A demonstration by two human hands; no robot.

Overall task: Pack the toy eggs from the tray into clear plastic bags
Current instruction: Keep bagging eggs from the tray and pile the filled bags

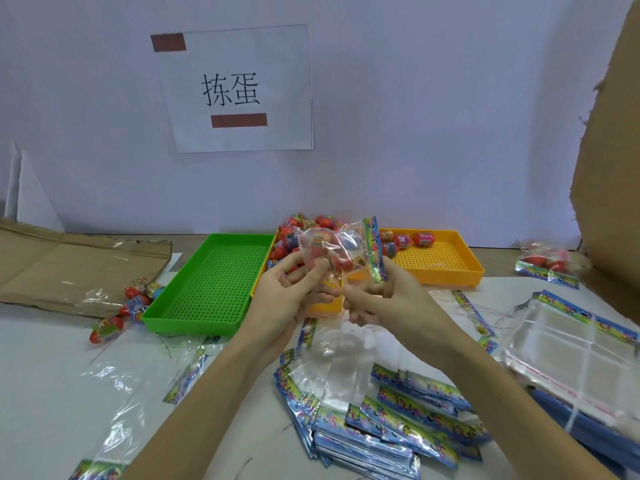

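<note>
Red toy eggs (323, 261) inside crinkled clear bag (332, 244) with colourful header strip

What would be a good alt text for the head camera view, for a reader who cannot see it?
Two hands, the left hand and right hand, hold a clear plastic bag with toy eggs inside, above a white table. Behind them are an empty green tray and a yellow tray with more eggs; flat empty bags lie in front.
</note>
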